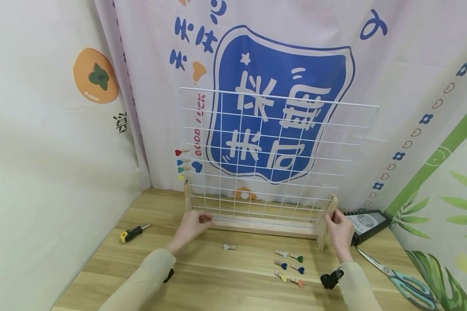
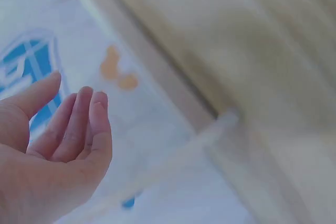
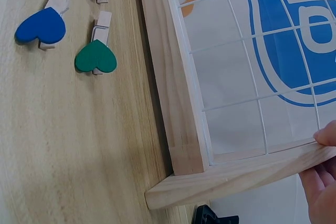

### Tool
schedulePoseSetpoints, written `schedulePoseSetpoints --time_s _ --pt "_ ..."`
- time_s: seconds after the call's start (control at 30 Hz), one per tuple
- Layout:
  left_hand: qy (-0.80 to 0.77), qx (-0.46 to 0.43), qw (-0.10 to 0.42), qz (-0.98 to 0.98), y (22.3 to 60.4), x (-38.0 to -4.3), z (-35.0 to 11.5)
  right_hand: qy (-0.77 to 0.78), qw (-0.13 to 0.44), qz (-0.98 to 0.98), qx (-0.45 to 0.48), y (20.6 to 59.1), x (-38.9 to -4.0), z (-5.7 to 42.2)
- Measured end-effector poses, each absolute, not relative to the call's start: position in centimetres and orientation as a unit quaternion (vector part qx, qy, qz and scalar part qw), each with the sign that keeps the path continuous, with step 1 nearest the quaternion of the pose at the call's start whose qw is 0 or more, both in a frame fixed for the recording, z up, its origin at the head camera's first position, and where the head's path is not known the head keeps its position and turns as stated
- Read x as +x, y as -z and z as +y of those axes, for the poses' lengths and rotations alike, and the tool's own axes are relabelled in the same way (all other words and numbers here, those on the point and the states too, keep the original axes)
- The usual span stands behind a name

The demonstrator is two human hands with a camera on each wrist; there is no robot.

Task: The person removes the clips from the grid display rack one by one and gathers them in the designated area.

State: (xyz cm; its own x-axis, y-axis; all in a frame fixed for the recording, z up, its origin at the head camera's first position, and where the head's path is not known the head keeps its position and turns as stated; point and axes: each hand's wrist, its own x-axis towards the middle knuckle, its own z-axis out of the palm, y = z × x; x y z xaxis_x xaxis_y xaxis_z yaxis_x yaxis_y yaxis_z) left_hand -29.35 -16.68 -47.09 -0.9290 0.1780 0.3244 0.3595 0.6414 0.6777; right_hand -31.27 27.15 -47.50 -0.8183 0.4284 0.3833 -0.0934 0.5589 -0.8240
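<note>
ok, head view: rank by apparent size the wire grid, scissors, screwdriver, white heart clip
1. Wire grid, largest by far.
2. Scissors, though they lie nearer the camera and are cut by the frame edge.
3. Screwdriver.
4. White heart clip, smallest.

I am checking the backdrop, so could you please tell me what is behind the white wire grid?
Behind the white wire grid hangs a pale curtain with a blue shield of white characters. It shows through the wires; the wooden base hides its hem.
</note>
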Motion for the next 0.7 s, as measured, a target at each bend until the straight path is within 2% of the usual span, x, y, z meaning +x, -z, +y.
schedulePoseSetpoints --time_s 0.27,0.7 --pt "0.412 -0.112 0.120 -0.896 41.8 -29.0 -20.7 -0.460 0.288 -0.834 -0.101 47.6 -31.4 27.2" --pt "0.424 -0.066 0.209 -0.879 34.9 -29.4 -25.4 -0.465 0.287 -0.831 -0.101 47.5 -31.4 27.2"
